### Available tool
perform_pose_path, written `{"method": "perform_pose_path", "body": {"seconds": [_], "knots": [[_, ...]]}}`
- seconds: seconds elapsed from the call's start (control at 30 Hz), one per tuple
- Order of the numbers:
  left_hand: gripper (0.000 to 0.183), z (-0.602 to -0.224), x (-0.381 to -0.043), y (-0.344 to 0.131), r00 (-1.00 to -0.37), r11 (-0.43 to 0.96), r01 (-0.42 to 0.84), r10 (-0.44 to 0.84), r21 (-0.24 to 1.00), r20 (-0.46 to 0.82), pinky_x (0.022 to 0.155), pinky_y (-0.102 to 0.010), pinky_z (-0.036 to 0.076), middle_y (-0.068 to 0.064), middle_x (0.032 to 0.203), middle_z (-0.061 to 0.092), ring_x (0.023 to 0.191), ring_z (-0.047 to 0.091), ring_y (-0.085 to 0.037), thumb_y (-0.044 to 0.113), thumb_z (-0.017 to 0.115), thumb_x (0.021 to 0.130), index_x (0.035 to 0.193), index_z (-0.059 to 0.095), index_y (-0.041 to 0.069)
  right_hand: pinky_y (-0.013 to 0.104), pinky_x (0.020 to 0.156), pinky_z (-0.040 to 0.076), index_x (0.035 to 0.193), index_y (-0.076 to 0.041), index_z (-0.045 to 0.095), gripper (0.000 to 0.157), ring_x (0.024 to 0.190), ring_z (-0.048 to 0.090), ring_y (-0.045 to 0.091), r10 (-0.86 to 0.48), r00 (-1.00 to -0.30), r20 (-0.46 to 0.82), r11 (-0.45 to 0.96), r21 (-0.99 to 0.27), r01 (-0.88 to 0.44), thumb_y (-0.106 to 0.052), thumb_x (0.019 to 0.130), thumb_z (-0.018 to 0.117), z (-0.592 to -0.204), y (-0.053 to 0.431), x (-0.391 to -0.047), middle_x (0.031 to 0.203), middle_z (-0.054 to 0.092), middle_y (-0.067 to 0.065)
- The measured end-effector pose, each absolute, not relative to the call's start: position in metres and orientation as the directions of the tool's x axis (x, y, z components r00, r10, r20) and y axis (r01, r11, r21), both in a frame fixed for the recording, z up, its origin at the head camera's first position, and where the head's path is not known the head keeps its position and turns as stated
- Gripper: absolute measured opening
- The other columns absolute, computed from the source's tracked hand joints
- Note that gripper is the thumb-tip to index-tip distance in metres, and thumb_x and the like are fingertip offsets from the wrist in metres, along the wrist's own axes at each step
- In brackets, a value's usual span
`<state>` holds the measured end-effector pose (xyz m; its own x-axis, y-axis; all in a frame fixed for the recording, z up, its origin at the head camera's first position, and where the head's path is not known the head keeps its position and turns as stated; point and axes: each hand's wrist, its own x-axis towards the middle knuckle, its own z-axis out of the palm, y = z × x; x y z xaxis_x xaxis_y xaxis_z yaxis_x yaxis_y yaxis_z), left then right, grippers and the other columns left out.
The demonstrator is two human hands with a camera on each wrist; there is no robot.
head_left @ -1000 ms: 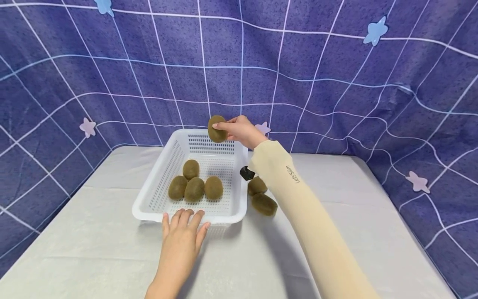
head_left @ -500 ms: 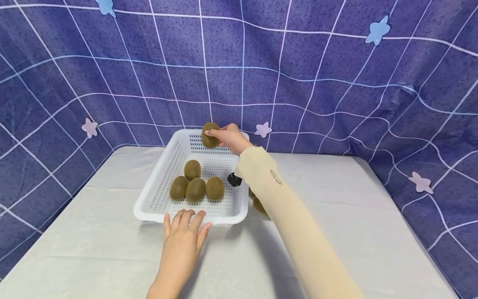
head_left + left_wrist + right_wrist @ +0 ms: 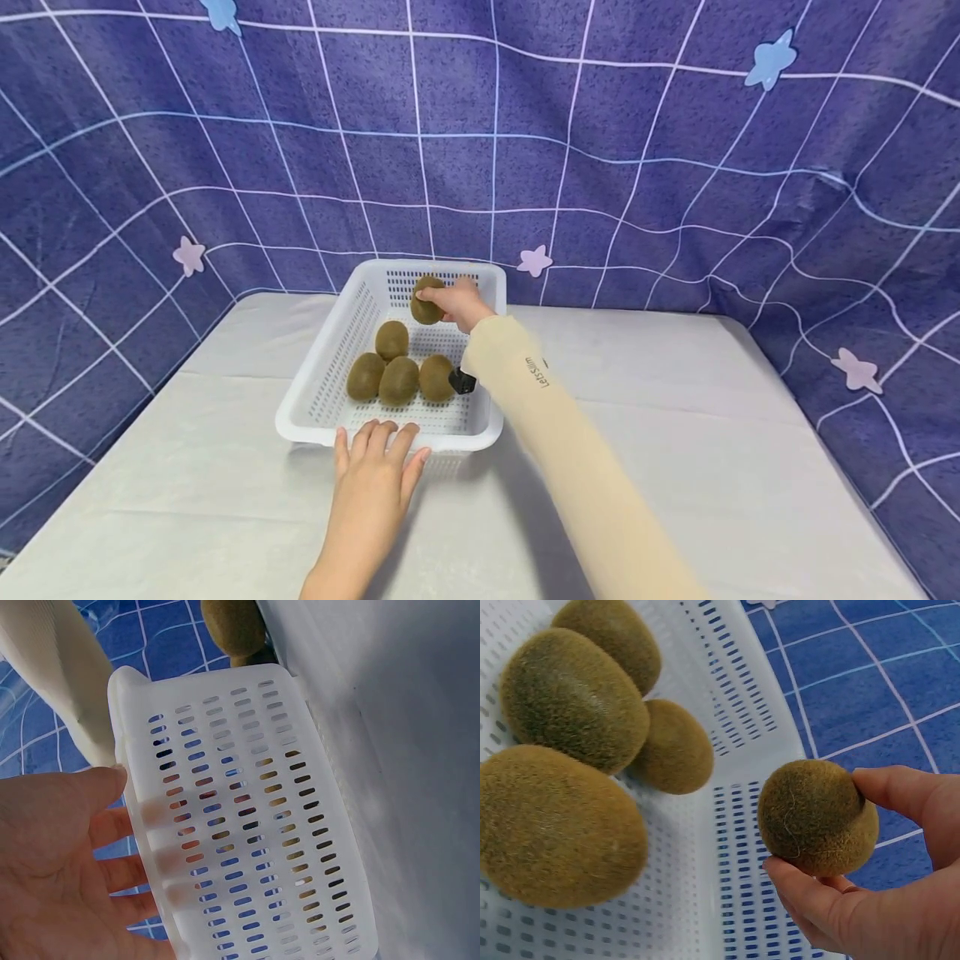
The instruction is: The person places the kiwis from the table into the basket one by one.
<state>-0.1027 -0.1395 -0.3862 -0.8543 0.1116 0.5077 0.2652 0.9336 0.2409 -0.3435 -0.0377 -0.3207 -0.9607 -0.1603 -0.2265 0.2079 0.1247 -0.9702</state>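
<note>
Kiwi [image 3: 817, 817] pinched at the very tips of the right grip [image 3: 462, 303], over the basket's [image 3: 491, 417] far end, left grip [image 3: 373, 483] hooked over the near rim

In the head view we lose the sleeve [image 3: 570, 458] at the bottom edge, and a black block [image 3: 461, 382] hides part of one kiwi [image 3: 435, 375]. We cannot see the right hand's [image 3: 459, 302] fingertips behind the held kiwi [image 3: 425, 310]. The left wrist view crops the left hand [image 3: 56, 862] and basket [image 3: 139, 735]; we cannot identify everything through its slots.
</note>
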Motion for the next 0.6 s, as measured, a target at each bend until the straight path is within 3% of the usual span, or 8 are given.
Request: {"method": "perform_pose_path", "body": {"seconds": [0.2, 0.37, 0.6], "knots": [[0.032, -0.386, -0.103, -0.139, -0.856, 0.932, 0.265, 0.11, 0.247, 0.505, 0.104, -0.069, 0.022, -0.017, 0.113, 0.06, 0.118, 0.049, -0.04, 0.028, 0.065, 0.092, 0.116, 0.064, 0.006, 0.037, 0.094, 0.049, 0.139, 0.006, 0.033, 0.069, 0.099, 0.056, 0.024, -0.116, -0.96, -0.257, 0.202, -0.952, 0.23, -0.018, 0.087, 0.072, -0.331, -0.041, -0.344, 0.132, 0.045, 0.018], [0.032, -0.386, -0.103, -0.139, -0.859, 0.934, 0.261, 0.109, 0.245, 0.501, 0.104, -0.069, 0.022, -0.017, 0.113, 0.06, 0.118, 0.049, -0.04, 0.028, 0.065, 0.092, 0.115, 0.065, 0.005, 0.038, 0.097, 0.047, 0.148, 0.002, 0.022, 0.08, 0.113, 0.053, 0.027, -0.111, -0.949, -0.296, 0.233, -0.936, 0.264, -0.016, 0.087, 0.072, -0.338, -0.044, -0.345, 0.143, 0.036, 0.017], [0.032, -0.387, -0.103, -0.139, -0.861, 0.936, 0.257, 0.108, 0.243, 0.496, 0.103, -0.069, 0.022, -0.016, 0.113, 0.06, 0.118, 0.049, -0.04, 0.028, 0.065, 0.092, 0.115, 0.065, 0.006, 0.038, 0.095, 0.049, 0.144, 0.002, 0.031, 0.075, 0.107, 0.055, 0.026, -0.078, -0.941, -0.33, 0.334, -0.898, 0.288, -0.018, 0.086, 0.074, -0.35, -0.047, -0.349, 0.138, 0.042, 0.015]]}}
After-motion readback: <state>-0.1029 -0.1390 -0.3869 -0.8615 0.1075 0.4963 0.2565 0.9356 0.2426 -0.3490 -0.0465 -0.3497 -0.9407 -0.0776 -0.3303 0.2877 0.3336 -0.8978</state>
